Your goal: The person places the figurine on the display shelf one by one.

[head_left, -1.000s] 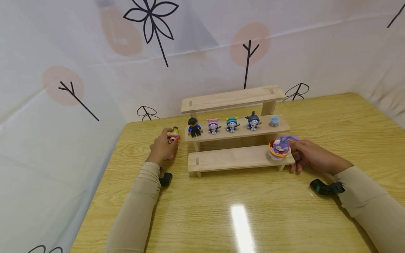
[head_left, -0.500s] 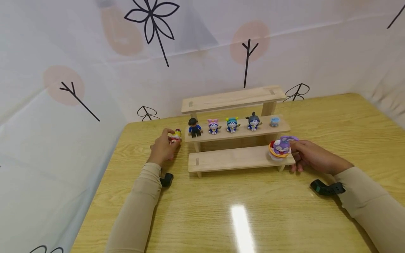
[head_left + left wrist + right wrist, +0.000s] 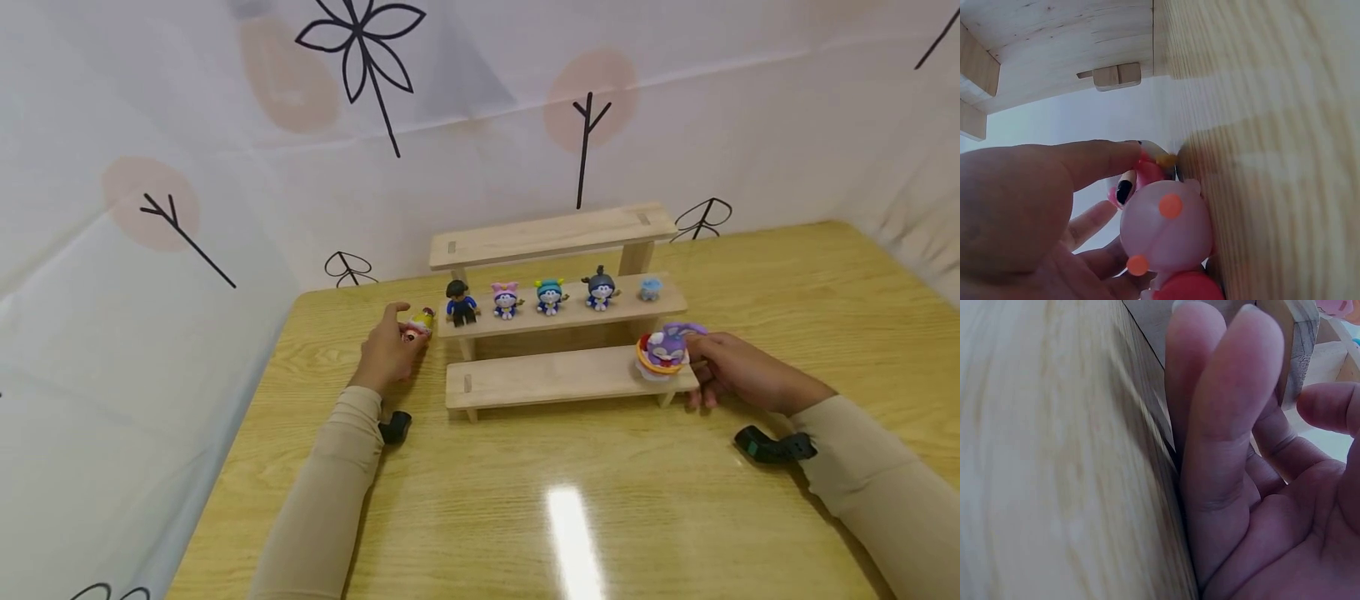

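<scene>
My left hand [image 3: 385, 352] pinches a small yellow-and-red figurine [image 3: 422, 325], which leans rightward on the table left of the wooden stand. In the left wrist view the thumb or a finger meets a pink part with a black spot [image 3: 1125, 187]. A pale pink rounded toy [image 3: 1166, 228] with orange dots sits in front of it; I cannot tell whether both are one piece. My right hand [image 3: 738, 367] grips the right end of the stand's lowest shelf [image 3: 555, 377]. Beside it on that shelf sits a purple rabbit figurine [image 3: 666, 350] in an orange-rimmed cup.
Along the middle shelf [image 3: 525, 321] stand a black-haired doll [image 3: 461, 303], several blue-and-white figurines [image 3: 550, 296] and a tiny light-blue toy [image 3: 651, 288]. Above is the top shelf [image 3: 555, 235]. The stand rests on a wood-grain table [image 3: 480, 500] before a patterned cloth [image 3: 487, 150].
The figurine at my left hand has tipped from nearly upright toward the right, its yellow top shifting right and slightly down. My right hand and the stand have stayed put.
</scene>
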### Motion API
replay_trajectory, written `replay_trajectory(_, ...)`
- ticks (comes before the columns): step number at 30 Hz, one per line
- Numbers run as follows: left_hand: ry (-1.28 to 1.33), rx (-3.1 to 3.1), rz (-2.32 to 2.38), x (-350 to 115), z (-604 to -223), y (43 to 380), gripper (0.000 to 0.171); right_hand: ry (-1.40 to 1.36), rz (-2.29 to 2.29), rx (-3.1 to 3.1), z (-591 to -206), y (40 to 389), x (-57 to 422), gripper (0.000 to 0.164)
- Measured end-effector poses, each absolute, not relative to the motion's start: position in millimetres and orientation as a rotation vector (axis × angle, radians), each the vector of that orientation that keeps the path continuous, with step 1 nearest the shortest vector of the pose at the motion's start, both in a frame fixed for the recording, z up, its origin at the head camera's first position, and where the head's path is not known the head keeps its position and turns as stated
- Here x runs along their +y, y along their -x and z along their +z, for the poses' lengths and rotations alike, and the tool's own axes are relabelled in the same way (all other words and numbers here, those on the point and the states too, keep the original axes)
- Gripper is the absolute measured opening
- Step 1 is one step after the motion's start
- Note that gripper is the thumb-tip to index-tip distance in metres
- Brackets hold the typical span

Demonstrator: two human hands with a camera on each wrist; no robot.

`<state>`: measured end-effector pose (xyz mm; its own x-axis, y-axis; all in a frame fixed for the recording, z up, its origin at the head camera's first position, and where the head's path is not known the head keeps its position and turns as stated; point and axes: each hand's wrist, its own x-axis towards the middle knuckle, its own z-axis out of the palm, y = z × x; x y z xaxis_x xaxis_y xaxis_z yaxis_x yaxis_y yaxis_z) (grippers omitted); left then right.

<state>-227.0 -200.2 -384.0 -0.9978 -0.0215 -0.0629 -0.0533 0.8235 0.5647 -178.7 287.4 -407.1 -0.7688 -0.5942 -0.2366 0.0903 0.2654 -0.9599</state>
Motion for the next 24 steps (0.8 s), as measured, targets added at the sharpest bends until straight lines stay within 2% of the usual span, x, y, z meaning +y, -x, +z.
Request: replay_trajectory(24, 0.001, 2.964, 1.182, -203.1, -380.8, 228.2, 0.042, 0.402, -1.524, 2.002, -404.6, 178.4, 285.6, 0.055)
